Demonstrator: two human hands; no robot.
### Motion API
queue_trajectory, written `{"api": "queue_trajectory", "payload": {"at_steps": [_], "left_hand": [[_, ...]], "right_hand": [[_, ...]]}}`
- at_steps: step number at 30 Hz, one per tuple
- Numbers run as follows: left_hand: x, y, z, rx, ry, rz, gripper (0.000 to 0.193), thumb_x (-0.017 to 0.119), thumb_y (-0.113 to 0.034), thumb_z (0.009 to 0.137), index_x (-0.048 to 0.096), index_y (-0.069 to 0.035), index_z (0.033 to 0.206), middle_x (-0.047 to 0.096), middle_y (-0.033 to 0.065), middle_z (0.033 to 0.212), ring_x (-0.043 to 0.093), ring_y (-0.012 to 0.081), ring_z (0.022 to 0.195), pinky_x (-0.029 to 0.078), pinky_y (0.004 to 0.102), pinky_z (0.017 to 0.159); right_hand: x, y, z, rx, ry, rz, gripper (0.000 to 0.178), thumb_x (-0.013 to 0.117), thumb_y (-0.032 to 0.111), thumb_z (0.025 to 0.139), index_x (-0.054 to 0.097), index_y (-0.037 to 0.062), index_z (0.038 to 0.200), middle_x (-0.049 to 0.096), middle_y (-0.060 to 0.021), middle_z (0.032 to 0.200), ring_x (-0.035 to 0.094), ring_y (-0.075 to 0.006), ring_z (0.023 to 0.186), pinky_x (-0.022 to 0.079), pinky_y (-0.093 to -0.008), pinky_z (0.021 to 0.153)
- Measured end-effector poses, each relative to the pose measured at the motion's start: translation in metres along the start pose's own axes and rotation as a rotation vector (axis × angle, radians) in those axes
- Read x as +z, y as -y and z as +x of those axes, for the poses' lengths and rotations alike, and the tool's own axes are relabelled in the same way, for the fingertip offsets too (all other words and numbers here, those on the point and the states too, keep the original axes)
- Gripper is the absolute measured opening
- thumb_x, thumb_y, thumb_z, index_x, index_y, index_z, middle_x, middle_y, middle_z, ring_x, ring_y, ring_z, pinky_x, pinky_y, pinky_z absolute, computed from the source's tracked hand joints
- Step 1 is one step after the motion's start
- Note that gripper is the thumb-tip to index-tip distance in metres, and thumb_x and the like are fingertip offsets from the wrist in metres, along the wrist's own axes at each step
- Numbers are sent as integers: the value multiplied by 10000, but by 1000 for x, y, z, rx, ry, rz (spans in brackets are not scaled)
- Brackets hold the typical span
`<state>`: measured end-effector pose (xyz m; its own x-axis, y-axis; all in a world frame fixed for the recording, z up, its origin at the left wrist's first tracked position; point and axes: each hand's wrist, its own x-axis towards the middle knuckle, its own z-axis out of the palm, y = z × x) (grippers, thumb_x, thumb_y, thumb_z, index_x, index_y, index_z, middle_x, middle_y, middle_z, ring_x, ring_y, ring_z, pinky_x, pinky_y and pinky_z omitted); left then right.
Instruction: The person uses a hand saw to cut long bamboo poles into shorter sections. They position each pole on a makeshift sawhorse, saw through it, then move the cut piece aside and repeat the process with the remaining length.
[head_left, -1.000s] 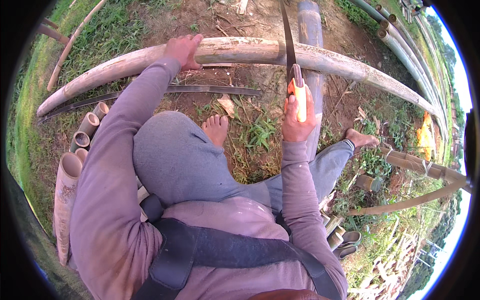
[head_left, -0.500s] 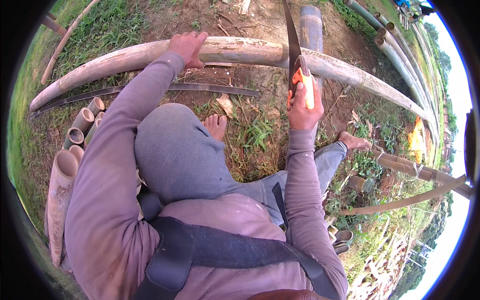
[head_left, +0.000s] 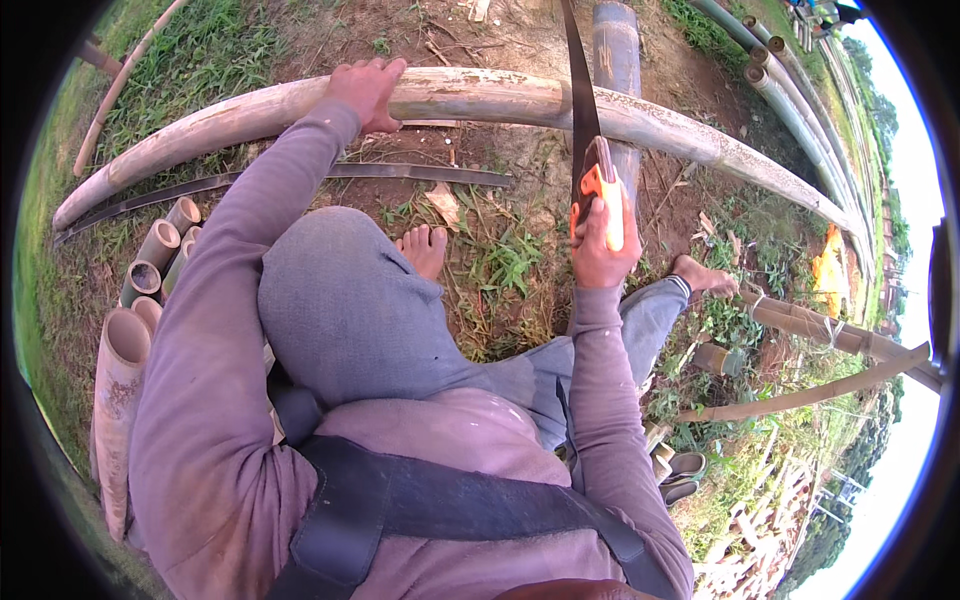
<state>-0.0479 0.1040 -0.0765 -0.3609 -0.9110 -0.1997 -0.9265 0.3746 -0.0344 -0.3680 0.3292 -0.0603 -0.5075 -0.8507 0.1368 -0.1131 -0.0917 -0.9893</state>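
Note:
A long pale bamboo pole (head_left: 480,92) lies across the far side of my view. It rests over another, darker bamboo pole (head_left: 616,55) that points away from me. My left hand (head_left: 366,92) is closed over the top of the pale pole, left of the middle. In my right hand (head_left: 606,246) is a hand saw (head_left: 585,95) with an orange and dark handle; my fingers are wrapped round the grip. The blade stands against the pale pole just left of the crossing. How deep its teeth sit in the bamboo I cannot tell.
Cut bamboo pieces (head_left: 126,340) stand at my left. A dark narrow strip (head_left: 420,173) lies on the ground before my bare foot (head_left: 421,250). Several long poles (head_left: 790,110) lie at the far right, with a tied bamboo frame (head_left: 840,340) nearer. Wood scraps (head_left: 750,530) litter the lower right.
The saw and my right hand have drawn back slightly toward me. My left hand keeps its hold on the pole. The whole view has shifted a little.

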Motion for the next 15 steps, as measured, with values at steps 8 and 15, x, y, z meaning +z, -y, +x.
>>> {"api": "queue_trajectory", "payload": {"at_steps": [8,15], "left_hand": [[14,16,-10,-15,-24,17,1035,910,-502,737,423,-139,1576,630,169,1415,620,352,1321,509,465,1106],[9,2,-3,4,-17,-10,1048,913,-493,734,416,-143,1587,625,170,1421,610,351,1331,495,479,1115]], "right_hand": [[-65,37,-138,69,54,-120,536,637,215,1080,510,-109,1487,689,-212,1338,708,-198,1122,604,-265,841],[-12,-1,-24,69,26,-43,465,666,166,1078,555,-9,1494,719,-77,1005,641,-76,697,481,-198,542]]}}
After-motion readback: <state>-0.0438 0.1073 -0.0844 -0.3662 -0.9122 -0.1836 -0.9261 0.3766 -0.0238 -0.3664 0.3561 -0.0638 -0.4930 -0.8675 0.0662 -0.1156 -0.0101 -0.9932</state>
